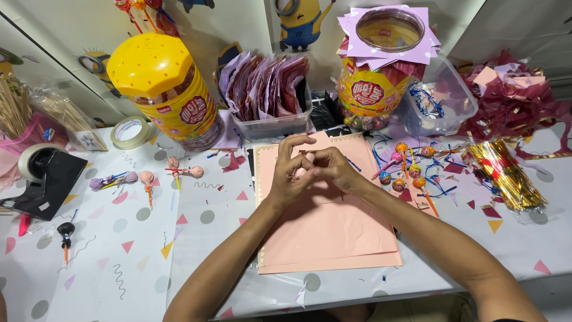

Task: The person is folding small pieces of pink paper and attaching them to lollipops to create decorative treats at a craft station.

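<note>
My left hand (pixel 291 173) and my right hand (pixel 333 169) meet above a stack of peach paper sheets (pixel 330 238) in the middle of the table. Their fingers close together around a small pink paper-wrapped thing (pixel 307 162), mostly hidden between them. Several wrapped lollipops (pixel 409 168) lie just right of my hands. More paper-wrapped lollipops (pixel 185 172) with thin sticks lie to the left.
A yellow-lidded candy jar (pixel 167 89) stands back left, a second jar (pixel 375 77) topped with purple paper back right. Between them is a clear tub of paper sheets (pixel 268 89). A tape roll (pixel 131 132), black tape dispenser (pixel 44 179), gold twist ties (pixel 506 176) and a clear tub (pixel 444 98) surround the sheets.
</note>
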